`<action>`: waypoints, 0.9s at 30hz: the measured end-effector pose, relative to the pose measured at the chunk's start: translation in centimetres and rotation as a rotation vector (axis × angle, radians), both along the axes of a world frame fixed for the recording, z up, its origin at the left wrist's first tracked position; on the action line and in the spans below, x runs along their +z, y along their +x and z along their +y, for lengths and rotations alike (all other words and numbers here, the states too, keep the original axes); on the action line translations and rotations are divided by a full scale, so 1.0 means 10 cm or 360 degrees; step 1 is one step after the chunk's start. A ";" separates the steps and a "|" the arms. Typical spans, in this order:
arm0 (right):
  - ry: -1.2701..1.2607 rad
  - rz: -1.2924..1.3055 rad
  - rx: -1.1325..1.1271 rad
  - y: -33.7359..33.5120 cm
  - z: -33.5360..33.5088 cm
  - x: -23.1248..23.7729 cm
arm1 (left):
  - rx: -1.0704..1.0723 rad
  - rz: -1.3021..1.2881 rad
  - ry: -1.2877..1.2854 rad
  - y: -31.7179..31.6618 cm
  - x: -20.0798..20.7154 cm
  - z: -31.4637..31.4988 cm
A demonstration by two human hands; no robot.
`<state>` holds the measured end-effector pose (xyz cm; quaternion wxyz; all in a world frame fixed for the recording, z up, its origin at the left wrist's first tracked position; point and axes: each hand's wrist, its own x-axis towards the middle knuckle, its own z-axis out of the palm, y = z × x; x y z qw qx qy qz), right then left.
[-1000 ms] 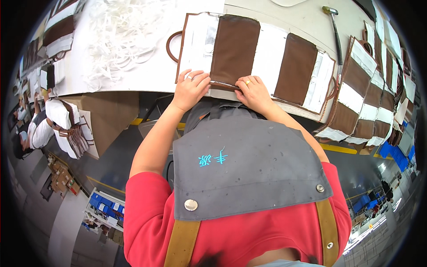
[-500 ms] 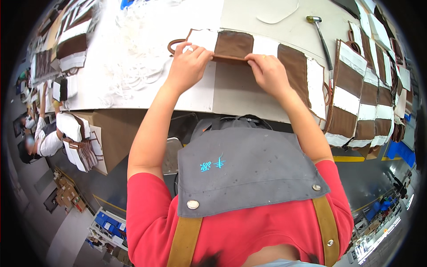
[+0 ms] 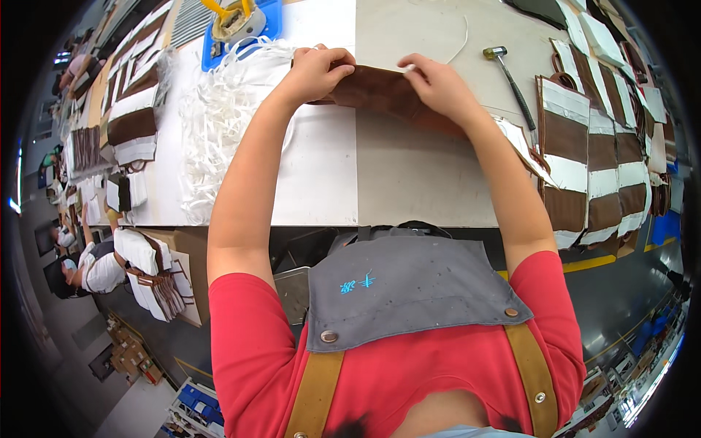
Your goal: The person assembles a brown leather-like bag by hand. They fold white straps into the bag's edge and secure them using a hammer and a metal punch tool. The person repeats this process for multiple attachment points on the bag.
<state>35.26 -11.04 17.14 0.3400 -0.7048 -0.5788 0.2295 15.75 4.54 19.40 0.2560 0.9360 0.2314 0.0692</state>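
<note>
A brown-and-white sewn panel (image 3: 376, 91), probably a bag part, is lifted off the table with a brown side facing me. Its upper edge runs between my two hands. My left hand (image 3: 318, 73) is closed on the panel's left part, thumb against the edge. At the edge's right end, my right hand (image 3: 442, 87) has its fingers curled and pinched, with a small whitish bit at the fingertips that is too small to name. The panel's white end shows beyond my right forearm. That forearm hides part of the panel.
A heap of white strips (image 3: 234, 124) lies left of my hands, below a blue tray (image 3: 272, 22) with a tub and yellow-handled tools. A hammer (image 3: 515, 87) rests at the right, beside stacked brown-and-white panels (image 3: 566, 139). A person (image 3: 102, 270) sits at far left.
Both hands have moved up and the panel has been lifted and tilted, so its brown side faces me. My view has shifted, bringing the blue tray into sight.
</note>
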 end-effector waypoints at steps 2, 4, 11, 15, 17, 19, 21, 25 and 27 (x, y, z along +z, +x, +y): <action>0.0329 -0.0126 0.0014 -0.22 0.04 0.02 | 0.0009 0.0034 -0.0087 -0.01 0.01 0.03; 0.0526 -0.0225 -0.0028 -0.34 0.10 0.02 | -0.0041 -0.0029 -0.0070 0.04 0.02 0.01; 0.0849 -0.0521 -0.0014 -0.41 0.16 -0.08 | -0.0070 -0.0193 0.0093 0.02 0.06 -0.14; 0.0909 -0.0529 0.0080 -0.41 0.17 -0.04 | -0.0094 -0.0305 0.0219 0.00 0.10 -0.20; 0.0864 -0.0492 0.0157 -0.39 0.17 0.00 | -0.0123 -0.0359 0.0276 0.00 0.11 -0.23; 0.0801 -0.0422 0.0249 -0.36 0.16 0.04 | -0.0157 -0.0389 0.0310 0.00 0.12 -0.25; 0.0585 -0.0149 0.0324 -0.35 0.14 0.13 | -0.0191 -0.0380 0.0320 -0.04 0.13 -0.27; 0.0259 0.0294 0.0411 -0.25 0.15 0.13 | -0.0222 -0.0286 0.0159 -0.04 0.19 -0.26; 0.0227 0.0125 0.0336 -0.31 0.07 0.20 | -0.0188 -0.0230 0.0087 -0.05 0.19 -0.22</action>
